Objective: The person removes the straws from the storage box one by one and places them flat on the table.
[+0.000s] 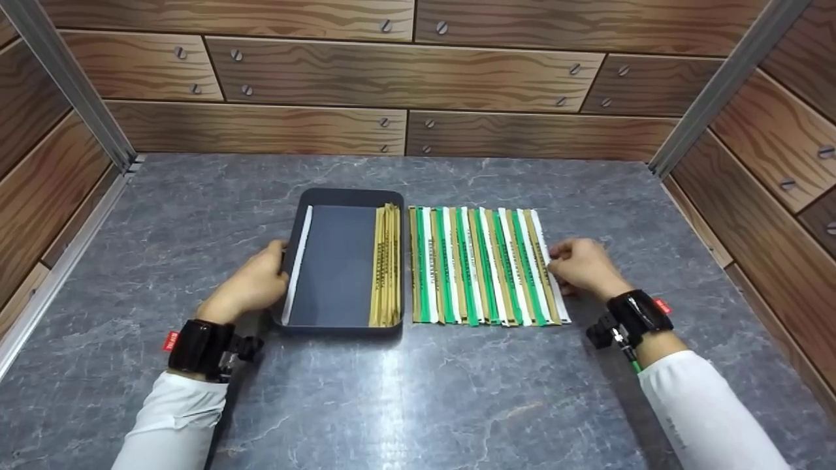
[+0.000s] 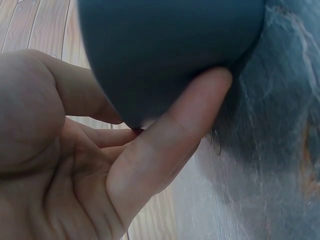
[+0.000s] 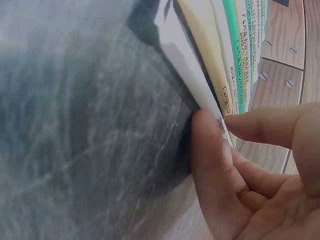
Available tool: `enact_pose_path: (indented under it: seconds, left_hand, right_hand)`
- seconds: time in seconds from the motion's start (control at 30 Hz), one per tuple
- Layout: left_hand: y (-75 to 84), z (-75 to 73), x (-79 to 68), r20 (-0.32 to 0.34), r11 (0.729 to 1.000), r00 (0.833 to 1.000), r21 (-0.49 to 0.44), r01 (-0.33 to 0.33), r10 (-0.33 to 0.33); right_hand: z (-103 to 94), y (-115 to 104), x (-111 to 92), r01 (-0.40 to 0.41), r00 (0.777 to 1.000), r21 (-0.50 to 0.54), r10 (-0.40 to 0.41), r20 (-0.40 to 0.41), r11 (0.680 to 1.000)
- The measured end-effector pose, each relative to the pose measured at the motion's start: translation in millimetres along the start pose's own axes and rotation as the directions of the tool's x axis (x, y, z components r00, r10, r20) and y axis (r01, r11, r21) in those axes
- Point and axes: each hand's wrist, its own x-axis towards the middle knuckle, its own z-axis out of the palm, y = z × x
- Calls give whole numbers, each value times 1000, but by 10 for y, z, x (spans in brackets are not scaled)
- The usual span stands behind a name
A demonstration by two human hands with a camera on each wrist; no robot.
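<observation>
Right hand point(image 1: 583, 266): thumb and finger pinching white stick packet point(image 3: 186, 66) mid-length, row point(image 1: 480, 267) end nearest right edge of worktop point(image 1: 326, 405). Left hand point(image 1: 251, 284): gripping left wall of dark tray point(image 1: 346, 196).

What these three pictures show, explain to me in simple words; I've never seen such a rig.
There is no robot here: a person works with two bare hands. The wide picture comes from a camera on the head, looking down; the other two come from cameras worn on the wrists, each looking at its own hand.

On the grey table sits a dark tray, with gold strips along its right side and one white strip along its left. Beside it lies a row of green, white and gold strips.

The left hand grips the tray's edge; the right hand pinches the row's rightmost white strip.
</observation>
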Motion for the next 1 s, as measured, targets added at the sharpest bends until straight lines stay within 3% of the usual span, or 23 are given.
enact_pose_path:
  seconds: [0.1,0.23,0.33,0.43,0.7,0.83,1.0]
  left_hand:
    - [0,-2,3,0,1000,1000,3,4,-4]
    - [-3,-2,4,2,1000,1000,-6,5,-5]
    - [-7,-2,-2,-3,1000,1000,-12,1,-1]
    - [-6,-7,-10,-4,1000,1000,-12,5,-5]
    - [-21,-8,-6,-6,1000,1000,-4,9,-9]
    - [-14,-3,3,-1,1000,1000,-10,13,-13]
    - [-10,-5,10,7,999,1000,-24,27,-27]
  right_hand:
    - [-25,-7,2,1,1000,-16,-1,-2,1000]
    - [-111,-99,13,44,997,-125,-52,-64,991]
    - [-118,-304,16,113,981,-186,-139,-133,976]
    - [-19,-614,15,204,958,-181,-234,-165,962]
    - [538,-1662,-23,343,937,-127,-349,-24,931]
    - [886,-2072,-5,396,918,-193,-393,59,898]
    - [1307,-2376,38,428,904,-338,-397,160,838]
